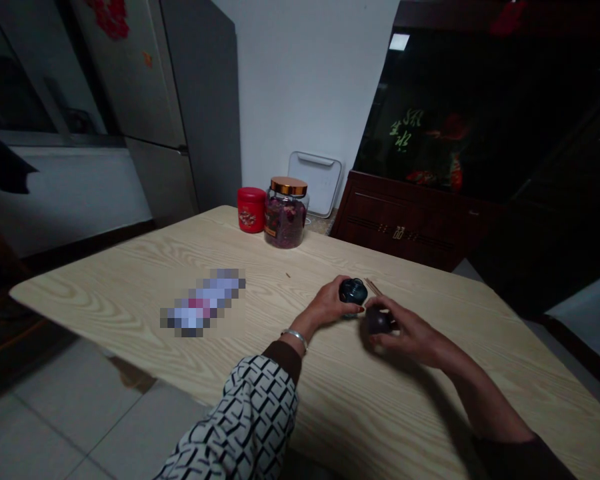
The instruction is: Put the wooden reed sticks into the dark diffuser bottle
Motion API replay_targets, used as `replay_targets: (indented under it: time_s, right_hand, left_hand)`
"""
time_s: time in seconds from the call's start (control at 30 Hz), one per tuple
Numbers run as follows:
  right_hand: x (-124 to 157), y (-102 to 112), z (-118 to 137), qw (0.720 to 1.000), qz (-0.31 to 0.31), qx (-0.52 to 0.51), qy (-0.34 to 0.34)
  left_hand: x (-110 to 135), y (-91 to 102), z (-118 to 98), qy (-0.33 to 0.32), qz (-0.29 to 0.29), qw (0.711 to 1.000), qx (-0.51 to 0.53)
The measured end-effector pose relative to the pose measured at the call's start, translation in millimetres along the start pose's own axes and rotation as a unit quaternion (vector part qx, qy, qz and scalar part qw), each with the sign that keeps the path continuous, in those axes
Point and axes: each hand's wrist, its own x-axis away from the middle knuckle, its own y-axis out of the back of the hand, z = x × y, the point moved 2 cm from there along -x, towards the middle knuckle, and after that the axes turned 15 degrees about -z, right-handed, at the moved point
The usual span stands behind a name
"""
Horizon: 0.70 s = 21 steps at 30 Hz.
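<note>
The left hand (324, 307) curls its fingers (347, 308) tight round a dark blue bottle (353, 291) so it won't slip; thin wooden sticks (373, 287) lie just beside it; the right hand (405, 331) cups a dark round thing (379, 321), fingers (380, 305) closed over it, near the bottle; the pale wood table (105, 287) holds a red tin (251, 209) and a glass jar (286, 223) with a gold lid (289, 185); a big fridge (155, 87) stands left; a dark fish tank (420, 153) stands right.

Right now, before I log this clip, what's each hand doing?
Left hand: closed, holding a dark teal ribbed object.
Right hand: closed, holding a dark round object.
</note>
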Motion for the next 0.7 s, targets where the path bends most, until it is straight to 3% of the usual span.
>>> replay_targets:
  time_s: [0.07, 0.17, 0.27, 0.47, 0.6, 0.7]
  right_hand:
    - [-17, 8, 8, 0.984, -0.094, -0.15, -0.015]
    - [-45, 6, 21, 0.928, -0.218, -0.301, -0.02]
    - [-66, -11, 23, 0.903, -0.248, -0.35, -0.027]
    - [-69, -34, 1, 0.922, -0.244, -0.3, -0.013]
    - [-62, -28, -8, 0.935, -0.226, -0.273, -0.004]
    - [-62, -17, -4, 0.963, -0.193, -0.184, 0.025]
  left_hand:
    - [-1, 0.3, 1, -0.004, 0.004, 1.0, -0.009]
    - [-1, 1.0, 1, -0.014, 0.003, 1.0, -0.025]
    - [-1, 1.1, -1, -0.021, 0.002, 0.999, -0.03]
    - [-1, 0.2, -1, -0.008, 0.016, 1.0, -0.014]
    - [-1, 0.3, -2, -0.008, 0.01, 1.0, -0.003]
    - [0, 0.8, -5, -0.008, 0.012, 1.0, -0.005]
